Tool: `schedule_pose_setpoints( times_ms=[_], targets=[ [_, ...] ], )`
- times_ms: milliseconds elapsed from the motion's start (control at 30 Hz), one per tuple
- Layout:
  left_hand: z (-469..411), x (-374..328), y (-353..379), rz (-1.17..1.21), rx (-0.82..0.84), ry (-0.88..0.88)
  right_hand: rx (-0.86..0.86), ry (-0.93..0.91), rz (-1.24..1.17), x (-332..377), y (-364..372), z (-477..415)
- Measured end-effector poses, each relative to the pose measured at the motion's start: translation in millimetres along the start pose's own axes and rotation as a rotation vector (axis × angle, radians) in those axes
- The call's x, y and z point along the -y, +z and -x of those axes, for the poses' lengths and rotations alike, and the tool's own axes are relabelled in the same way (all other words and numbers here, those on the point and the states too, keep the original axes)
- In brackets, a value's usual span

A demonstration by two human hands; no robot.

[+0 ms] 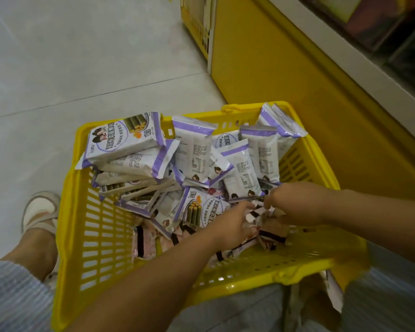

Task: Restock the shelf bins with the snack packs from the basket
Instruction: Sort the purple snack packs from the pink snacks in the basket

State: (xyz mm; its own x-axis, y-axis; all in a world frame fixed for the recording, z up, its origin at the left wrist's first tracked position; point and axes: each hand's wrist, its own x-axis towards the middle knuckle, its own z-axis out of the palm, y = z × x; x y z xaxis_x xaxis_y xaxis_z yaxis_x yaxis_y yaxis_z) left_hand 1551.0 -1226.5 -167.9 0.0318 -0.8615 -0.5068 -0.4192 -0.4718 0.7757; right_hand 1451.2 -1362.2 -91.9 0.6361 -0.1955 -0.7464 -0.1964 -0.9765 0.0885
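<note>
A yellow plastic basket [66,212] stands on the floor, full of snack packs. White-and-purple packs [192,149] are heaped across its back and middle. Smaller pink and brown packs with dark stripes [146,243] lie at the near bottom. Both my hands are inside the basket at its near right. My left hand [233,224] pinches a small dark-striped pack between fingers and thumb. My right hand [295,204] has its fingers curled down around a bunch of the small brown packs [272,230]. The hands almost touch.
The yellow shelf base [273,68] runs along the right, right behind the basket. Dim shelf bins [393,32] show at the top right above a white ledge. My sandalled foot [40,212] is left of the basket on the grey tiled floor [82,56].
</note>
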Motion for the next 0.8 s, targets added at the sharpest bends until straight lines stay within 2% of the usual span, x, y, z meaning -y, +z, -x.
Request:
schedule_pose_setpoints(
  times_ms=[100, 167, 233, 300, 433, 467, 600, 800],
  targets=[
    [5.5, 7.2, -9.2, 0.005, 0.136, 0.009, -0.161, -0.029, 0.002, 1.1, 8.5, -7.6],
    [14.2, 14.9, -19.1, -0.044, 0.113, 0.023, -0.285, -0.111, 0.021, 4.6, 15.4, -14.7],
    [26.4, 27.3, -34.6, -0.117, 0.073, -0.045, -0.339, -0.219, 0.056, 9.7, 23.6, -23.6],
    [38.4, 44.6, -50.3, -0.212, 0.094, -0.131, -0.329, -0.289, 0.071, 15.9, 30.3, -32.3],
    [59.7, 81.4, -65.8, -0.668, 0.372, -0.438, -0.250, -0.355, 0.123, 27.0, 42.4, -44.9],
    [63.1, 92.5, -65.9, -0.753, 0.395, -0.491, -0.219, -0.360, 0.155, 28.8, 44.8, -46.2],
    [64.5, 125.6, -65.5, -0.687, 0.216, -0.617, -0.141, -0.339, 0.220, 30.6, 48.0, -47.4],
    [65.2, 134.7, -49.5, -0.796, 0.114, -0.627, -0.185, -0.415, -0.059, 51.8, 33.3, -52.7]
  ],
)
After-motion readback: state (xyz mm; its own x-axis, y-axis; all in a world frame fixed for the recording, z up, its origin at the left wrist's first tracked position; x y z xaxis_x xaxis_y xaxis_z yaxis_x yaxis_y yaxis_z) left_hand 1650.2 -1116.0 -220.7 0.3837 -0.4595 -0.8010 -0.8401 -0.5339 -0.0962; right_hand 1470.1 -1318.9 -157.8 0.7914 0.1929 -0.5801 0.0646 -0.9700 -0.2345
